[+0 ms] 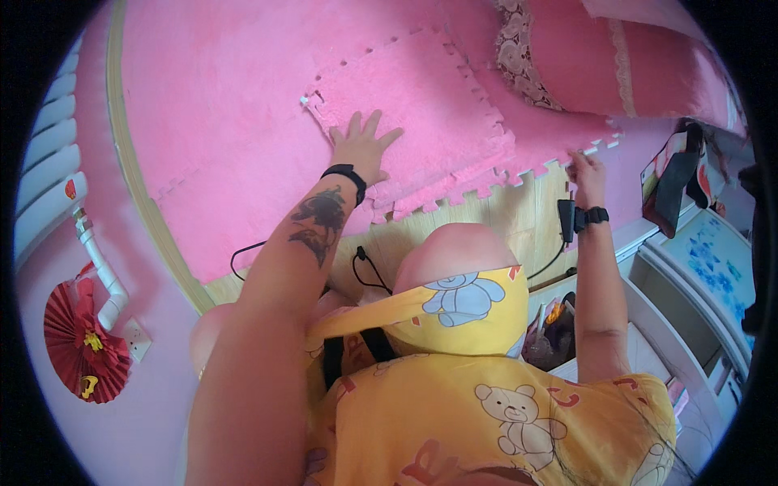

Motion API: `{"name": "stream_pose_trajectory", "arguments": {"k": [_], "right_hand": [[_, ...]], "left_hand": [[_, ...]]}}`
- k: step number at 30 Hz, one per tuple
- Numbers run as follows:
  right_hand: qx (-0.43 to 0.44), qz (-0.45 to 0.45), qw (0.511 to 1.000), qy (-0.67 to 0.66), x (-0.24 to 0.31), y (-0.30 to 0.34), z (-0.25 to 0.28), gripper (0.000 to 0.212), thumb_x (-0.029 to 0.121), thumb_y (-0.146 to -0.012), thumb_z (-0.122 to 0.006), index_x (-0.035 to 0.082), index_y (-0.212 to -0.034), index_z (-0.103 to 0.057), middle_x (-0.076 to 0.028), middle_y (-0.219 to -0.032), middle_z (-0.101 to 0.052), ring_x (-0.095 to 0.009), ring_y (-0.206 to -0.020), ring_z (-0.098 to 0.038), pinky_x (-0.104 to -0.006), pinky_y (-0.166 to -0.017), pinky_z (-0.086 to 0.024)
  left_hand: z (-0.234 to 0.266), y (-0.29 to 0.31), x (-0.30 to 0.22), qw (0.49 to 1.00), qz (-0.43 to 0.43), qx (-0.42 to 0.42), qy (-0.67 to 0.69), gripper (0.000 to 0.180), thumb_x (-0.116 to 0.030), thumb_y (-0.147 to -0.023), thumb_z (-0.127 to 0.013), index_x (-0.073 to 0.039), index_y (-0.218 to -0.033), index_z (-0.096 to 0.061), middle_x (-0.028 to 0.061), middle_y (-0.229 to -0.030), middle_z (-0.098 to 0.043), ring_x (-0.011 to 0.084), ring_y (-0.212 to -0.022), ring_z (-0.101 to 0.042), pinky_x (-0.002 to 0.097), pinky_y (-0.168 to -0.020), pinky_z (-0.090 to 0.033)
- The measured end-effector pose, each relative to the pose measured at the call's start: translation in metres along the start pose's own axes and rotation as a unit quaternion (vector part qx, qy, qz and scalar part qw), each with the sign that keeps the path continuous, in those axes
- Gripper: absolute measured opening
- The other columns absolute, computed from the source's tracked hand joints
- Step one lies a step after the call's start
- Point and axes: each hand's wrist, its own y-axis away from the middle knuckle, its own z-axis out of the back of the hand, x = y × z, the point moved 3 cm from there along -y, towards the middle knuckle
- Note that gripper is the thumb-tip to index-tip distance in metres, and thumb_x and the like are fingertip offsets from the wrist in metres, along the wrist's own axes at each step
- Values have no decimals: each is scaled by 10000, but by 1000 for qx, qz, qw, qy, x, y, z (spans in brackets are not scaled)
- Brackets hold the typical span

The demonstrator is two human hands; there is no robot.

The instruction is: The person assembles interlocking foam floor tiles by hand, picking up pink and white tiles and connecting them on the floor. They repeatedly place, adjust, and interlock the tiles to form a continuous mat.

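yellow bear-print clothing [519,421] comes up closest of all, on the person's side of the upper pink tile [429,113], and look where that tile sits: out past the knees, apparently on top of its neighbours!

sweeping from the left now: red paper fan [61,344] on the wall, well left of the tile, then broad pink matting [211,97] running flat beside and beyond it. that stretch looks settled, i'd judge, its seams mostly tight.

on to the left hand [362,151], palm down on the tile's left part, fingers spread wide, gripping nothing that i can see. and the tile itself? roughly square, so no clear long axis to call; it's turned slantwise, one corner aimed left and away, its near toothed edge climbing to the right. those teeth aren't meshed on that side, so i'd say the fitting is only partway done, the joining left over. wooden floor [470,209] shows just on the person's side of it.

over to the right hand [585,174], right of the tile, fingers drawn narrow at the matting's white-toothed rim; touching, it seems, but whether they pinch it, i can't tell. farther right of the tile, a flowered drawer unit [713,251].
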Motion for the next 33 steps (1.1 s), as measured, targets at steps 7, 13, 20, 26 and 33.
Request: {"name": "stream_pose_trajectory", "arguments": {"k": [7,13,20,26,33], "right_hand": [[121,-31,989,-73,-21,48,79,196,232,-909,-599,55,-992,-589,-62,-1024,-619,-138,-843,-594,-326,-757,-528],[55,-328,906,-261,-141,13,-35,657,457,-801,-708,106,-1296,-456,-76,-1152,-592,-234,-1093,-554,-405,-901,-465],[42,-184,940,-286,-78,8,-67,343,339,-802,-717,85,-1003,-602,-58,-882,-633,-190,-725,-613,-321,-617,-492],[-47,-3,993,-107,-13,5,-57,113,141,-761,-695,85,-757,-597,-4,-658,-554,-125,-513,-513,-276,-445,-398],[-13,14,991,-136,20,17,-58,82,83,-794,-639,41,-737,-597,-16,-661,-574,-115,-522,-519,-259,-436,-379]], "left_hand": [[-3,-29,-18,998,29,-50,9,596,-187,-700,-696,-181,-1270,-521,153,-1364,-376,343,-1219,-379,493,-928,-387],[23,-34,-31,980,-91,-148,94,530,-173,-704,-690,-84,-1209,-553,160,-1331,-418,342,-1225,-395,453,-996,-364],[24,-4,-29,992,-65,-75,81,755,-325,-704,-743,-275,-1383,-415,145,-1463,-287,372,-1342,-269,585,-1033,-304],[11,-2,-33,992,-13,38,119,953,-398,-632,-792,-386,-1433,-276,91,-1545,-96,406,-1399,-116,752,-935,-290],[5,-19,-43,995,26,26,92,798,-329,-670,-762,-288,-1371,-384,107,-1518,-177,369,-1393,-153,675,-968,-316]]}}
